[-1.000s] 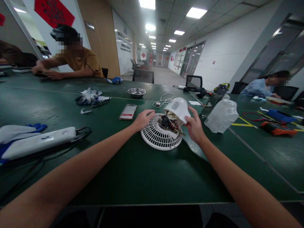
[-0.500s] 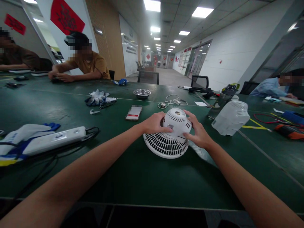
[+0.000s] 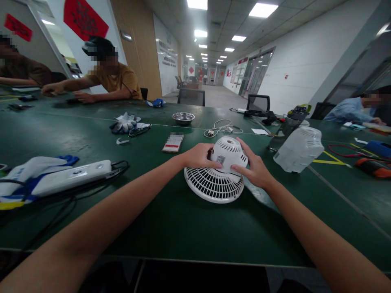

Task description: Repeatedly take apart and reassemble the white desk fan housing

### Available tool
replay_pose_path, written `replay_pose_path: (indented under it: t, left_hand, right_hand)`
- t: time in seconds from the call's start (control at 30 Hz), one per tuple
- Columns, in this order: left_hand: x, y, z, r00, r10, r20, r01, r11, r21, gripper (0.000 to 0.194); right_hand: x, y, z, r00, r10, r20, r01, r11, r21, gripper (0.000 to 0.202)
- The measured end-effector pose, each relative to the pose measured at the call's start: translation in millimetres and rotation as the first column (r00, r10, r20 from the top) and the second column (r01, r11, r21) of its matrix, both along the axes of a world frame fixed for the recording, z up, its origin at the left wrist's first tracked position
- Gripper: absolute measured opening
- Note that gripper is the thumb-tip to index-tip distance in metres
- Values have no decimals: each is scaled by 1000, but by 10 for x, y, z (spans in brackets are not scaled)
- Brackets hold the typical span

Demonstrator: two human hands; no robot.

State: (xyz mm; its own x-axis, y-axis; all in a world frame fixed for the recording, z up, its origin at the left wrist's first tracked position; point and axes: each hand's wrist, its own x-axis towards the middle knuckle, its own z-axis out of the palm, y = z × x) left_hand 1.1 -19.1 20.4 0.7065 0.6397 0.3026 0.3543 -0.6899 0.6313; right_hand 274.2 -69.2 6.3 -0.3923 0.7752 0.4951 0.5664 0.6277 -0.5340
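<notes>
A small white fan lies face down on the green table [image 3: 183,228], its round grille [image 3: 212,188] flat on the surface. The domed white motor cover [image 3: 228,154] sits on top of it. My left hand [image 3: 200,156] grips the cover's left side. My right hand [image 3: 254,169] wraps around its right side, fingers on the front. The motor and wires are hidden under the cover.
A white vented housing [image 3: 299,149] lies to the right. A phone [image 3: 173,143], a steel bowl [image 3: 183,117], a white cable [image 3: 222,129], gloves [image 3: 126,123] and a white power strip [image 3: 71,177] lie around. Other people sit at far left and far right.
A second ago my right hand held the cover tilted up, showing the motor and wires. The cover now sits down over the motor, and both hands clasp it.
</notes>
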Motion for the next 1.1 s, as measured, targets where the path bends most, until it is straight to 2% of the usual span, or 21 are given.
replay_pose_path:
  t: [0.13, 0.33, 0.5, 0.7, 0.83, 0.93, 1.03, 1.1]
  left_hand:
    - [-12, -5, 20, 1000, -17, 13, 18, 999, -38, 65]
    - [-27, 17, 7, 999, -32, -28, 31, 999, -34, 67]
    - [-31, 15, 8, 998, -58, -20, 57, 998, -20, 68]
    - [-43, 44, 4, 996, -76, -52, 80, 993, 85, 70]
    - [-10, 59, -68, 999, 37, 29, -41, 988, 152, 78]
    - [-1, 48, -124, 990, 46, 135, -63, 990, 125, 90]
    - [-24, 28, -143, 989, -65, 133, 54, 995, 81, 105]
    - [-25, 11, -145, 988, -101, 120, 92, 993, 73, 121]
  right_hand:
    - [-9, 3, 11, 999, 35, 8, -35, 999, 9, 95]
    - [-9, -13, 52, 998, 67, 16, -67, 997, -45, 100]
    - [-12, -18, 47, 997, 63, 40, -61, 997, -47, 111]
    - [-77, -26, -40, 995, -39, 86, 29, 992, 121, 111]
    - [-123, -16, -60, 984, -144, 105, 126, 978, 164, 113]
    - [-104, -29, -52, 992, -92, 81, 89, 995, 44, 104]
    - [-64, -57, -58, 999, 41, -13, -43, 989, -142, 102]
    - [-50, -69, -69, 995, 83, -47, -91, 975, -201, 105]
